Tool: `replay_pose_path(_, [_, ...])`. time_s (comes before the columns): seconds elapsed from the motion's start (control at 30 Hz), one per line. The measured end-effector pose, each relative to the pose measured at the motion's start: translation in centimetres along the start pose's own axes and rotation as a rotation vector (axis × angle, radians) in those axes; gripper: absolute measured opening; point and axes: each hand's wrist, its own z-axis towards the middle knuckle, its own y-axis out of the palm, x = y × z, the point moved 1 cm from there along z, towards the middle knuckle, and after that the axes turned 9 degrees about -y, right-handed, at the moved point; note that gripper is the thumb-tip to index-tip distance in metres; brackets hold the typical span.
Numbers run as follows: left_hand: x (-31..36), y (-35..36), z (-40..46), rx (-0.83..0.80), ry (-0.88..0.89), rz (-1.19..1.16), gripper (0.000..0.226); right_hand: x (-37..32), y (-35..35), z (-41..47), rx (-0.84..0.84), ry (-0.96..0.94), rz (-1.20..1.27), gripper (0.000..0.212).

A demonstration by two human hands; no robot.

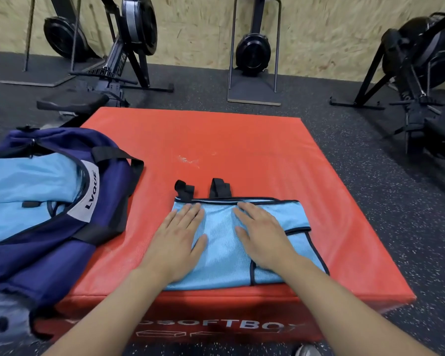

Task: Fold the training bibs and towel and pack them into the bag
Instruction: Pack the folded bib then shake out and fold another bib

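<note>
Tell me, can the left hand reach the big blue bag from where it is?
Probably yes. The left hand lies flat on the light blue bib, and the bag sits just to its left on the red box, with nothing between them.

gym | rowing machines (129,47) | rubber floor (370,201) | red soft box (216,140)

Even, soft indoor light from overhead, with faint shadows. The wide-angle lens bows the rowing machines (129,47) at the edges, their outlines smeared; the red foam box (242,150) shows slight sheen.
</note>
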Motion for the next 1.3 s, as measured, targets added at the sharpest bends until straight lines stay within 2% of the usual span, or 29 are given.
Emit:
replay_pose_path(0.07, [0.1, -0.1, 0.9, -0.002, 0.0, -0.006, 0.073, 0.1, -0.2, 0.9, -0.007, 0.018, 0.007, 0.051])
replay_pose_path(0.17, [0.8, -0.4, 1.7, 0.053, 0.006, 0.006, 0.068, -1.6, -0.3, 2.0, 0.072, -0.004, 0.049, 0.052])
replay_pose_path(0.3, [1.1, 0.9, 1.6, 0.049, 0.012, 0.044, 0.062, -3.9, 1.9, 1.6, -0.059, -0.087, -0.012, 0.074])
replay_pose_path(0.37, [1.0, 1.4, 1.3, 0.027, -0.021, 0.024, 0.065, -3.5, 3.0, 1.3, -0.11, -0.083, -0.056, 0.077])
replay_pose_path(0.47, [0.9, 1.5, 1.1, 0.02, -0.058, -0.033, 0.071, -2.5, 3.0, 1.3, -0.099, -0.058, -0.057, 0.077])
replay_pose_path(0.63, [1.0, 1.3, 1.1, 0.006, -0.076, -0.045, 0.075, 0.7, 2.0, 0.4, -0.091, 0.061, -0.064, 0.076])
replay_pose_path(0.87, [1.0, 1.0, 1.1, -0.042, -0.08, -0.051, 0.076, 6.8, -0.5, -2.5, -0.037, 0.317, -0.235, 0.063])
replay_pose_path(0.93, [1.4, 0.3, 1.2, -0.01, -0.064, -0.019, 0.075, 5.6, -1.0, -2.0, 0.034, 0.285, -0.23, 0.07])
replay_pose_path(1.0, [2.8, -0.7, 1.0, 0.064, -0.015, 0.017, 0.069, 2.5, -1.2, -1.1, 0.082, 0.165, -0.112, 0.071])
replay_pose_path(1.07, [4.3, -0.7, 0.3, 0.091, 0.042, -0.01, 0.062, -1.1, -0.4, -0.9, 0.057, 0.03, -0.024, 0.072])
replay_pose_path(1.13, [5.0, 0.4, -0.7, 0.048, 0.058, -0.029, 0.061, -3.2, 1.1, -1.4, -0.009, -0.039, -0.016, 0.074])
replay_pose_path(1.3, [3.5, 1.4, -1.4, -0.019, -0.05, -0.051, 0.074, 0.0, 2.0, -2.5, -0.053, 0.02, -0.086, 0.073])
